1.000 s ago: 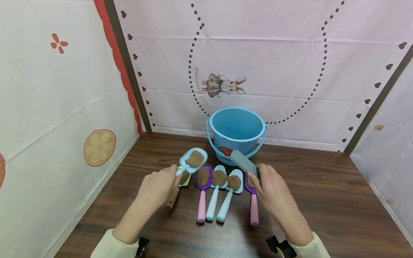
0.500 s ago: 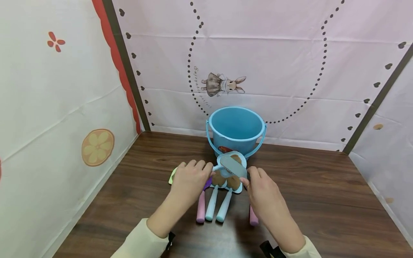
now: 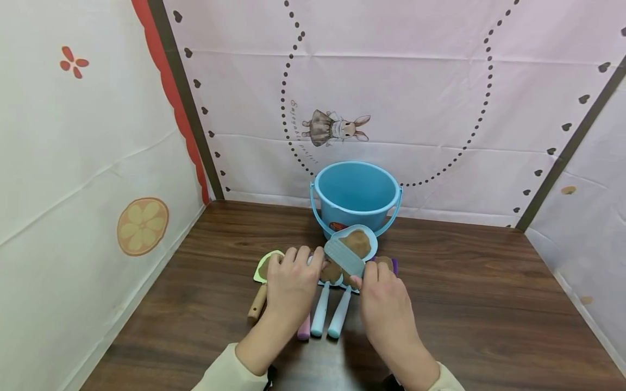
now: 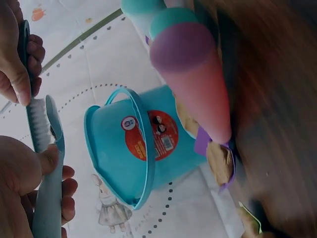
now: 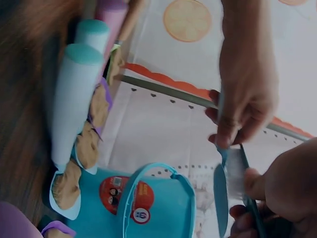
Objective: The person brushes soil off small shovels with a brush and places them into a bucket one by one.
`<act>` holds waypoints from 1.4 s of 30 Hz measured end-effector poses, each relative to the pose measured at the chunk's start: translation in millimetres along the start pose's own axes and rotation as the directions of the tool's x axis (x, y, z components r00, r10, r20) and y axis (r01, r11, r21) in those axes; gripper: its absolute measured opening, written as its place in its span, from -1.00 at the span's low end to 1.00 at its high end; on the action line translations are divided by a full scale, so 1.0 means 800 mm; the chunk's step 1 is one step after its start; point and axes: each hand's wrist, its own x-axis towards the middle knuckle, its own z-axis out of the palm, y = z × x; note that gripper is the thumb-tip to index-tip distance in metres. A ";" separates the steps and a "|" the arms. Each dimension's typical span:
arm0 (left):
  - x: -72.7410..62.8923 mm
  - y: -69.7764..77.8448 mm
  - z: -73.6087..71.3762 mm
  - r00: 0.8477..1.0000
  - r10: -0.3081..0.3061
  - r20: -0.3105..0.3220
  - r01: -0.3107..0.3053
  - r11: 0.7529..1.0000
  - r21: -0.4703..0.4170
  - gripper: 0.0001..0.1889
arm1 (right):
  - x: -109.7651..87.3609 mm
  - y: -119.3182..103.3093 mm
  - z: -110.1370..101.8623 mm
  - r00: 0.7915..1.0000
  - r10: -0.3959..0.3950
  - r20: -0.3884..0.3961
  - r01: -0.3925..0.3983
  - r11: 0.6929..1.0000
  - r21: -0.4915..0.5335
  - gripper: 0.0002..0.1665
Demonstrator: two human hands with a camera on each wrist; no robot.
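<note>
My left hand [image 3: 293,277] grips the handle of a light blue spatula [image 3: 374,243], whose head is raised just in front of the bucket. A flattened brown lump [image 3: 360,240] lies on that head. My right hand [image 3: 388,301] holds a grey-blue brush [image 3: 344,257] slantwise over the spatula, overlapping its left part in the head view. White bristles [image 4: 40,119] face the spatula head in the left wrist view, right at its surface. Below lie two light blue spatulas [image 3: 321,312] bearing brown lumps, partly hidden by the hands and brush.
A blue bucket [image 3: 362,213] with its handle down stands near the back wall. To the left lies a green spatula with a wooden handle [image 3: 257,304]. A pink handle [image 3: 304,329] shows by my left forearm, and a purple head [image 3: 394,265] beside my right hand.
My left hand has carried the spatula rightward from above the green one to below the brush. My right hand has shifted left, bringing the brush over the spatula head.
</note>
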 end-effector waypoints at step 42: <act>-0.006 0.012 0.012 0.997 -0.073 -0.027 0.070 0.995 -0.072 -0.72 | 0.000 0.007 0.021 0.998 0.067 -0.003 -0.067 0.997 -0.046 -0.60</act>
